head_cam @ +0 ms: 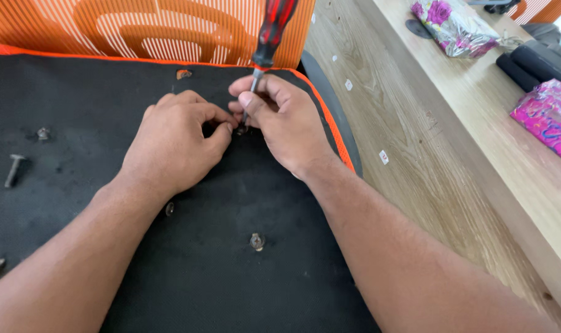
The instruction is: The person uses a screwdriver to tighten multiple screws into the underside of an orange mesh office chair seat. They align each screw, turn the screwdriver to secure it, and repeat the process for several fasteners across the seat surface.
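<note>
While hands grip screwdriver point(269, 37), pink glossy packages point(548, 117) right, on bench

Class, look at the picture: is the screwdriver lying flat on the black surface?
No: the screwdriver stands upright, its tip down between the right hand and left hand, over the black surface.

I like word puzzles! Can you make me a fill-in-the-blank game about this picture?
1. The right hand holds a screwdriver with a red and ____ handle.
2. The left hand rests on a ____ mat.
3. The mat's edge trim is ____.
4. The floor is made of ____.

Missing words: black; black; orange; wood
</note>
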